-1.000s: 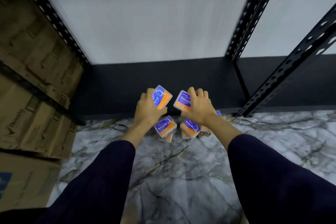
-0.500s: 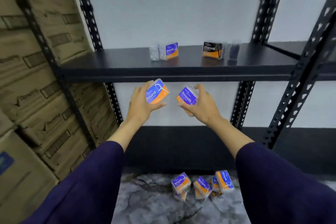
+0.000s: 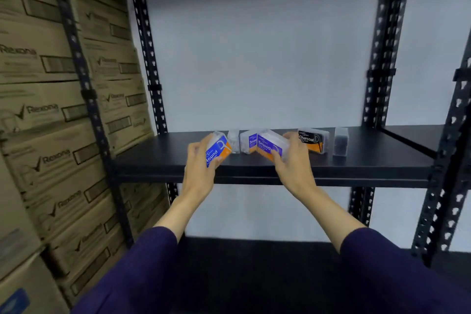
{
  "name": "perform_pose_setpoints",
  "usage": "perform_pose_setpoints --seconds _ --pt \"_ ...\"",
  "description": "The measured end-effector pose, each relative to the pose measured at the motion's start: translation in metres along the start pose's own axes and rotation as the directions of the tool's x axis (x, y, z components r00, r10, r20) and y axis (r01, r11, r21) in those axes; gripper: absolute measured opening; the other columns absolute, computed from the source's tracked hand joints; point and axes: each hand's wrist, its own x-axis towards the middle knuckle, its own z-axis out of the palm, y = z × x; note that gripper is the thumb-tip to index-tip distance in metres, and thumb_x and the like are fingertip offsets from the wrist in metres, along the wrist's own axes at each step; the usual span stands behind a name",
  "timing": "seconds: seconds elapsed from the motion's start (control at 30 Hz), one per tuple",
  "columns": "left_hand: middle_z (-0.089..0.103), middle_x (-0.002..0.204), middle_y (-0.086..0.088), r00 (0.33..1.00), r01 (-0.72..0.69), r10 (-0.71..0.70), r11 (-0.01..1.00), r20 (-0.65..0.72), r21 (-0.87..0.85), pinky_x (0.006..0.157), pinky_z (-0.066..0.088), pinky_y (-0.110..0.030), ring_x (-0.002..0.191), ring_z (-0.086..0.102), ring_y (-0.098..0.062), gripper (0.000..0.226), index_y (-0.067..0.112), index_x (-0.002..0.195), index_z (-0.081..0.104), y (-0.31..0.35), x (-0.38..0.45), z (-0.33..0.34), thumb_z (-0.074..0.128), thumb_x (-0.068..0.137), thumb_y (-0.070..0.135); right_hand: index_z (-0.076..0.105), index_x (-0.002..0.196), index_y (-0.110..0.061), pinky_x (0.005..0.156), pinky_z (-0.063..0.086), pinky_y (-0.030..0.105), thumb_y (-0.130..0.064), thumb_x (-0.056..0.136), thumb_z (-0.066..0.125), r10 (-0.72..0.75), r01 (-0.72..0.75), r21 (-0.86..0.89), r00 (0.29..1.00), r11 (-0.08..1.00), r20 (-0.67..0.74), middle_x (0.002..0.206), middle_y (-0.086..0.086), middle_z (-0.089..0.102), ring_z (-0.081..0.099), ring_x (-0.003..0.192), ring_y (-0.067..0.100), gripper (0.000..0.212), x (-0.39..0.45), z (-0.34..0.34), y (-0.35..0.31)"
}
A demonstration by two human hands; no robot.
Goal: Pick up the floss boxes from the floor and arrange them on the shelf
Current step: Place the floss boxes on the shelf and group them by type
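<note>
My left hand (image 3: 198, 171) grips a blue-and-orange floss box marked "Round" (image 3: 217, 150), held over the black shelf (image 3: 158, 158). My right hand (image 3: 293, 163) grips a blue-and-orange "Smooth" floss box (image 3: 267, 144) just above the shelf. Behind them on the shelf stand a clear box (image 3: 233, 141) and another "Smooth" box (image 3: 249, 141). To the right sit a black "Charcoal" box (image 3: 313, 141) and a dark clear box (image 3: 341, 141). The floor and its boxes are out of view.
Stacked brown cardboard cartons (image 3: 51, 115) fill the rack on the left. Perforated black uprights (image 3: 381, 58) stand at the back and at the right edge (image 3: 448, 160). A white wall is behind the shelf. The shelf's left part and far right part are bare.
The view has tilted up from the floor to the shelf. Both hands have risen with their boxes from below the shelf edge to over the shelf top.
</note>
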Motion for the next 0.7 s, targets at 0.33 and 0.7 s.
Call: perform_pose_setpoints --seconds 0.33,0.7 --pt "0.038 0.119 0.009 0.996 0.053 -0.051 0.999 -0.077 0.015 0.069 0.041 -0.009 0.094 0.053 -0.002 0.053 0.038 0.137 0.04 -0.04 0.031 0.005 0.063 0.092 0.022 0.049 0.13 -0.01 0.085 0.039 0.028 -0.024 0.09 0.064 0.151 -0.145 -0.093 0.987 0.985 0.058 0.12 0.015 0.049 0.044 0.111 0.028 0.045 0.028 0.043 0.02" --pt "0.041 0.121 0.007 0.982 0.084 -0.071 0.995 -0.176 0.063 0.068 0.041 -0.009 0.099 0.054 -0.008 0.054 0.031 0.138 0.044 -0.065 0.043 0.001 0.066 0.09 0.02 0.064 0.105 -0.012 0.08 0.045 0.032 -0.021 0.088 0.066 -0.268 0.296 -0.31 0.955 0.904 0.13 0.111 0.009 0.056 0.051 0.099 0.029 0.02 0.033 0.087 0.002"
